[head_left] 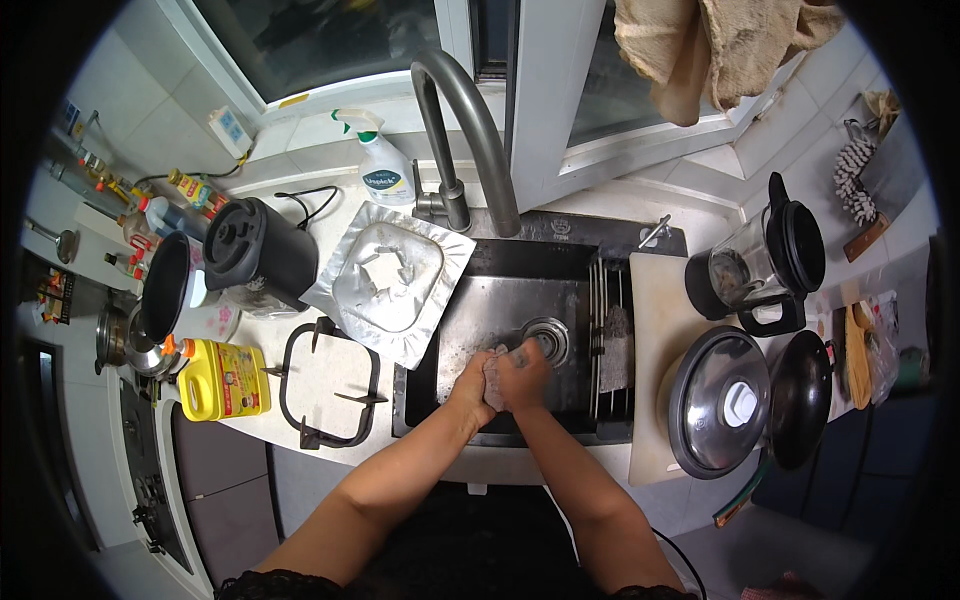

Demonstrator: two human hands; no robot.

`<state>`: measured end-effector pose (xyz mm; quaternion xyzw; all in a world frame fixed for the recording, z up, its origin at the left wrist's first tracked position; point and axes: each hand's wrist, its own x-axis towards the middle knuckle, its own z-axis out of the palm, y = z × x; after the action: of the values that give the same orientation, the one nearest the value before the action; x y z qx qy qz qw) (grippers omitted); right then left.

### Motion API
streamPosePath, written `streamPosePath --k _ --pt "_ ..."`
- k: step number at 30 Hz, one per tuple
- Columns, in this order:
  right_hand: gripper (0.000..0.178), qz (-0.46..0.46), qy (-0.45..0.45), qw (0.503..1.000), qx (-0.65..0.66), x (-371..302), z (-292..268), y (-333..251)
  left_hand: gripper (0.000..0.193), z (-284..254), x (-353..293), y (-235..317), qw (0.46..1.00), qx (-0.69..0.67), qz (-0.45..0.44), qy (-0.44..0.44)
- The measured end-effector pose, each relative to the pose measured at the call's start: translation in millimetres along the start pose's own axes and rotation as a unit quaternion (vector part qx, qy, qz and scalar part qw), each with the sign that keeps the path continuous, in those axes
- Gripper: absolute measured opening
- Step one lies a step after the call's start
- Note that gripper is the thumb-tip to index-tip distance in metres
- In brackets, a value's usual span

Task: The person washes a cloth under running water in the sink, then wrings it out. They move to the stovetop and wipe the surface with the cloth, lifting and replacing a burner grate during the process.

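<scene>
Both my hands meet over the near part of the dark metal sink (470, 320). Between them is a crumpled greyish cloth (493, 384), squeezed from both sides. My left hand (468, 390) is closed on its left side, and my right hand (526, 376) wraps round it from the right. Some fingers are hidden. Just beyond the hands the round drain (549, 340) shows in the sink floor. Above the sink arches a grey faucet (440, 90); I cannot make out any water running from it.
Left of the sink lie a foil sheet (385, 275), a black burner grate (290, 385), a yellow jug (225, 380) and a black appliance (262, 250). A spray bottle (383, 165) stands behind. To the right are a rack (612, 340), a cutting board (650, 400), a lidded pot (715, 400) and a blender (760, 265).
</scene>
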<state>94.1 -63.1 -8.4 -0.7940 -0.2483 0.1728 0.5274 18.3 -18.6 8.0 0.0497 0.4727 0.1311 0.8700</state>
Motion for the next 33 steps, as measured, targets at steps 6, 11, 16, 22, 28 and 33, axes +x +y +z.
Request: streamPosePath --k 6,11,16,22,28,33 --pt "0.027 -0.292 -0.158 0.942 0.044 -36.0 10.5 -2.3 0.028 -62.1 54.8 11.5 0.909 -0.165 -0.073 -0.375" --pt "0.018 0.121 -0.02 0.991 0.047 11.6 -5.6 23.9 0.033 -11.3 7.6 -0.2 0.996 -0.017 -0.001 -0.083" --pt "0.022 0.415 -0.114 0.788 0.44 6.3 -21.3 23.0 0.037 4.3 -16.3 7.9 0.995 -0.051 0.057 -0.058" --pt "0.036 0.322 -0.18 0.824 0.431 13.4 -57.5 5.4 0.037 -29.7 -13.7 24.6 0.998 0.023 0.053 -0.022" --pt "0.035 0.317 -0.142 0.725 0.595 25.7 -65.4 -23.5 0.043 -55.2 1.6 27.1 0.995 0.01 0.044 -0.09" --pt "0.029 0.354 -0.192 0.722 0.562 25.6 -61.7 -21.1 0.059 -19.2 -24.7 12.3 0.991 -0.09 -0.041 -0.091"
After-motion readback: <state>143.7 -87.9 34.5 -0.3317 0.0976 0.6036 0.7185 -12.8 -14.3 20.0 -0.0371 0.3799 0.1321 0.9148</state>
